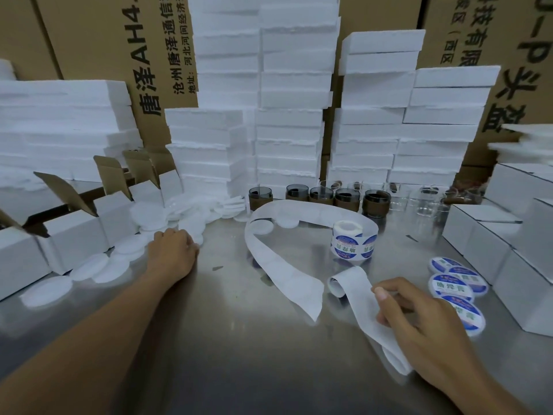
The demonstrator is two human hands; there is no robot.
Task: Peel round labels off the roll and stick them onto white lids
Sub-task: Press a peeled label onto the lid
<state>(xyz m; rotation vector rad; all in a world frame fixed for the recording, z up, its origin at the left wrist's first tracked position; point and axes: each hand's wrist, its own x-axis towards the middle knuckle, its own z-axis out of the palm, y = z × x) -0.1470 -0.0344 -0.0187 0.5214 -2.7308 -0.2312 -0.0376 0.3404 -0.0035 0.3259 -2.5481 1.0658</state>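
Observation:
A roll of round blue-and-white labels stands on the steel table, right of centre. Its white backing strip loops away and curls back toward me. My right hand pinches the near end of that strip between thumb and fingers. Plain white lids lie scattered at the left. My left hand reaches among them, its fingers curled down over a lid at the pile's edge. Several labelled lids lie overlapping at the right, just beyond my right hand.
Open white cartons line the left edge, closed ones the right. Dark-banded glass jars and clear glasses stand in a row behind the roll. Stacks of white foam boxes and cardboard cartons wall off the back.

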